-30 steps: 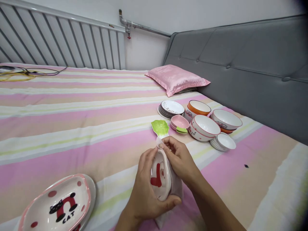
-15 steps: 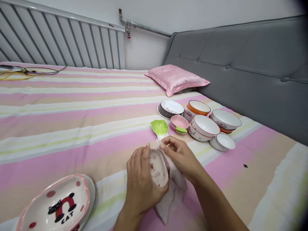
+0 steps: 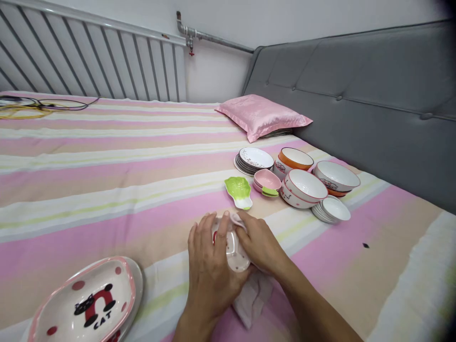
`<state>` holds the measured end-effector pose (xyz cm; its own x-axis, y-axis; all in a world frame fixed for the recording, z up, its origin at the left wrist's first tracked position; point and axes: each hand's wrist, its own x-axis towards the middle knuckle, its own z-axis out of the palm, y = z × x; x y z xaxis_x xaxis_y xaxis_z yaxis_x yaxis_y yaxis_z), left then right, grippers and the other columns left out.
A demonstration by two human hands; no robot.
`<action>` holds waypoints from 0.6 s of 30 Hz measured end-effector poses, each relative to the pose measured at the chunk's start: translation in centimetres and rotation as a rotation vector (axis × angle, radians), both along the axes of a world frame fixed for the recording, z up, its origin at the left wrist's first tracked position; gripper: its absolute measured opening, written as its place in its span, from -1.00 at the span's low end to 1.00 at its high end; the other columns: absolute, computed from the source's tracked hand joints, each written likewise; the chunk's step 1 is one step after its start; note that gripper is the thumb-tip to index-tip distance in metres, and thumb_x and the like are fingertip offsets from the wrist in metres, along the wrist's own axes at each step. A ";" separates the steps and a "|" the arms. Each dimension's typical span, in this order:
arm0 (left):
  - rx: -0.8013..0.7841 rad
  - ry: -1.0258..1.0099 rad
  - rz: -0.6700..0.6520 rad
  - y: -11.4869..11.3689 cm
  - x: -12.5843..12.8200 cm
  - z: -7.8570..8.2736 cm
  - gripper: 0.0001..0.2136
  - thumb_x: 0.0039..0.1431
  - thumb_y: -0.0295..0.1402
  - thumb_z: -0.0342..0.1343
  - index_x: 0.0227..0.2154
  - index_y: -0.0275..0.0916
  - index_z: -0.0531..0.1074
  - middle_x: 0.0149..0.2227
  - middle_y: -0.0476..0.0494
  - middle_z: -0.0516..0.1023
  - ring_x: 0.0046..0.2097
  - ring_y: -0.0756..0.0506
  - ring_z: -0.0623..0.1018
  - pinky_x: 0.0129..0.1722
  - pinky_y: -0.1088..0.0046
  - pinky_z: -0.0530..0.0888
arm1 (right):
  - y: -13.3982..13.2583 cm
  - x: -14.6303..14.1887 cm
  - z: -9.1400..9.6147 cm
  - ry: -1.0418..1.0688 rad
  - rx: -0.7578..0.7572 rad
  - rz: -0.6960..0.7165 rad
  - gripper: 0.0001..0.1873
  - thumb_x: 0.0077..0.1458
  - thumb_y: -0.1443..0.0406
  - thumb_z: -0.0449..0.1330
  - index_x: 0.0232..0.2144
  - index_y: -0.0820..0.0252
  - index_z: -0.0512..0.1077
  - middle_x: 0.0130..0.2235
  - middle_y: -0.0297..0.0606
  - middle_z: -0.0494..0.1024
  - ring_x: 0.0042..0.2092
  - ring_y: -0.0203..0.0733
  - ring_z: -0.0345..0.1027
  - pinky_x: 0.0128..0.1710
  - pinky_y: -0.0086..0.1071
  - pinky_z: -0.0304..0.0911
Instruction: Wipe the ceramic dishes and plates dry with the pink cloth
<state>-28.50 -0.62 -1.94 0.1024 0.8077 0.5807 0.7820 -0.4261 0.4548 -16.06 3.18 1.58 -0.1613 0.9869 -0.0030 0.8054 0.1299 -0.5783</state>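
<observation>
A small white dish [image 3: 237,254] with red marks is held up low in the middle of the view. My left hand [image 3: 212,266] is closed round its left side, fingers over the rim. On the right side, my right hand [image 3: 261,244] pinches a pale pink cloth [image 3: 251,301] against the dish's upper edge. The rest of the cloth hangs below and behind the dish. Much of the dish is hidden by the fingers. Just beyond the hands lies a green and white leaf-shaped dish [image 3: 239,190].
Pink dishes [image 3: 267,180], stacked plates [image 3: 255,158], bowls [image 3: 306,186] and small white dishes [image 3: 335,209] stand to the right. A cat-patterned oval dish [image 3: 60,316] on a plate is lower left. A pink pillow [image 3: 261,116] lies before the grey headboard [image 3: 374,90]. Cables [image 3: 42,108] lie far left.
My right hand has brought the cloth from beside the dish up onto its top edge. The dish has turned a little in my left hand.
</observation>
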 end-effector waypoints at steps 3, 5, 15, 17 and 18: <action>-0.038 -0.123 0.055 0.0 0.1 0.4 -0.02 -0.32 -0.09 0.30 0.20 -0.26 -0.02 0.17 -0.42 0.11 0.19 -0.36 0.12 0.11 0.00 0.12 | 0.7 0.6 -0.2 0.095 0.032 -0.041 -0.89 0.08 0.35 -0.04 -0.42 0.17 0.27 -0.44 -0.29 0.44 -0.39 -0.23 0.28 -0.43 -0.46 0.00; -0.125 -0.330 0.073 0.0 0.1 0.5 0.09 -0.45 -0.11 0.36 0.21 -0.23 -0.08 0.19 -0.40 0.06 0.20 -0.36 0.11 0.09 0.03 0.18 | 1.1 1.1 -0.4 0.156 0.047 -0.086 -0.90 0.07 0.33 -0.03 -0.47 0.16 0.24 -0.47 -0.33 0.39 -0.43 -0.25 0.23 -0.45 -0.46 0.00; -0.721 -1.922 -0.319 0.2 -0.1 1.7 -0.36 -0.08 0.10 0.05 -0.02 -0.27 0.36 -0.01 -0.30 0.44 0.11 -0.32 0.31 0.04 0.15 0.30 | 0.7 0.0 -0.8 0.763 -0.157 -0.129 -0.82 0.01 0.21 0.05 -0.35 0.17 0.33 -0.47 -0.36 0.40 -0.42 -0.24 0.27 -0.45 -0.43 0.17; -0.634 -2.006 -0.224 0.0 0.2 1.6 -0.37 -0.25 0.12 0.16 -0.14 -0.22 0.46 -0.13 -0.23 0.53 0.07 -0.32 0.37 0.01 0.17 0.33 | 0.2 -1.1 -1.2 0.851 -0.248 -0.109 -0.79 0.02 0.19 0.07 -0.30 0.17 0.32 -0.46 -0.36 0.42 -0.42 -0.24 0.30 -0.43 -0.42 0.20; -0.573 -2.022 -0.161 -0.1 0.4 1.4 -0.39 -0.33 0.11 0.21 -0.20 -0.19 0.49 -0.18 -0.18 0.56 0.05 -0.31 0.39 0.00 0.19 0.35 | -0.1 -1.5 -1.4 0.877 -0.286 -0.099 -0.78 0.02 0.18 0.07 -0.28 0.17 0.32 -0.44 -0.36 0.42 -0.40 -0.24 0.31 -0.42 -0.42 0.22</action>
